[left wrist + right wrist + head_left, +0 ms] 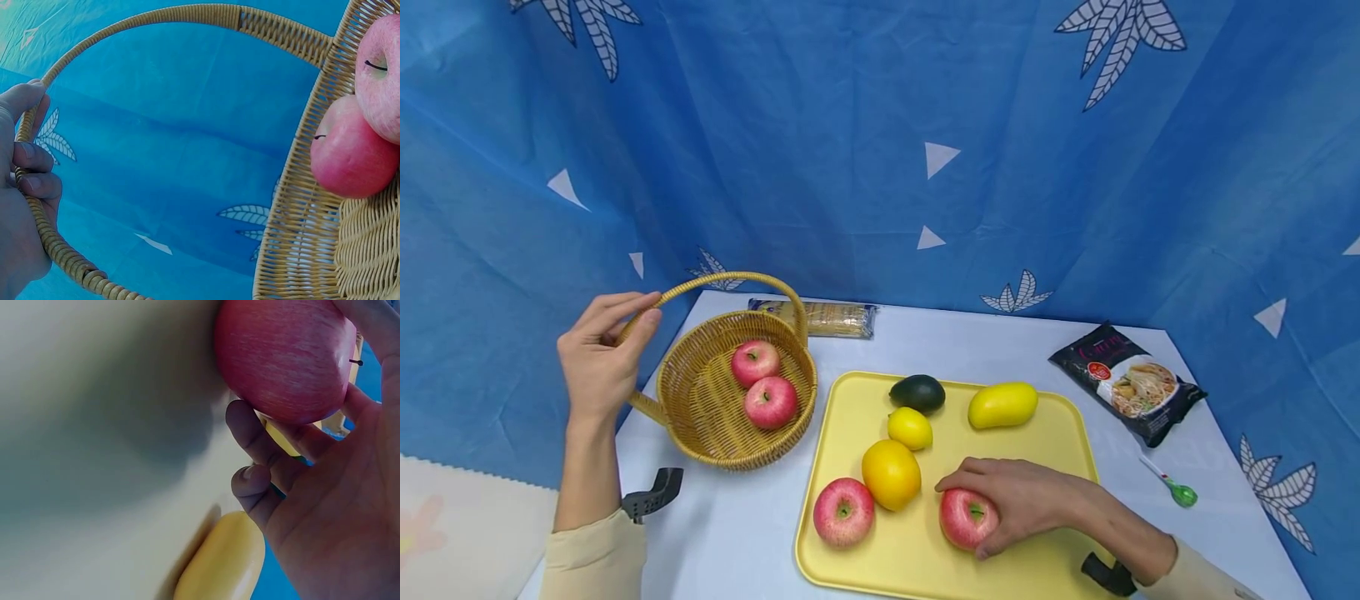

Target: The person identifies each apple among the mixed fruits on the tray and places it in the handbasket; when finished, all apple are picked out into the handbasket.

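Note:
My left hand [602, 354] grips the handle [730, 277] of a round wicker basket [688, 392], its fingers wrapped around the cane in the left wrist view. Two red apples [771, 402] lie together inside the basket. Over the yellow tray [951, 575], my right hand [1026, 500] holds another red apple [967, 518] between thumb and fingers. From the right wrist view [284, 359] I cannot tell whether that apple touches the tray. Also on the tray are a red apple [843, 512], an orange [891, 475], a lemon [910, 428], an avocado [917, 393] and a yellow mango [1003, 405].
Behind the basket lies a pack of dry noodles [838, 319]. A black food packet [1127, 383] and a small green-tipped spoon [1182, 494] lie right of the tray on the white table [737, 533]. Blue curtains [850, 167] enclose the back and sides.

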Demonstrator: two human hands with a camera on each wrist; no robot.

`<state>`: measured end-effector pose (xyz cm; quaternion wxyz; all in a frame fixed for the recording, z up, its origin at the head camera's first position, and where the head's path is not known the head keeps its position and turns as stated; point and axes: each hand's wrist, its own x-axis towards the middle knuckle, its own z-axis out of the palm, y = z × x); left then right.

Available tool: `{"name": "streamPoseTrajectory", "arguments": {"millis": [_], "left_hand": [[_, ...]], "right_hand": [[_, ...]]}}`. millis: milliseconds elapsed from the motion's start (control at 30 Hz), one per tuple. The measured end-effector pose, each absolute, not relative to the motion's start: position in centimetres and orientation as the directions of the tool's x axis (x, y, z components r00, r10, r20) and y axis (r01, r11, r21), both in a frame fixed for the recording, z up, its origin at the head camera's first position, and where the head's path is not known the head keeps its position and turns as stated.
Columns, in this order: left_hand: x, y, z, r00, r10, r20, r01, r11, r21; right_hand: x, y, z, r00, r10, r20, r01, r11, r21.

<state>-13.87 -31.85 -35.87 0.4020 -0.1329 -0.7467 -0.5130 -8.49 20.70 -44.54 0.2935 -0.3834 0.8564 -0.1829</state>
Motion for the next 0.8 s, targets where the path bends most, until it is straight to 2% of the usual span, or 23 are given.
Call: {"name": "streamPoseTrajectory", "arguments": {"millis": [800], "left_hand": [[-13.97, -32.01, -35.9, -0.646, -0.21, 0.734, 0.603, 0.448, 0.66]], "right_hand": [[-8.21, 20.02, -44.05, -0.543, -0.761, -0.355, -0.593, 0.647, -0.479]]}}
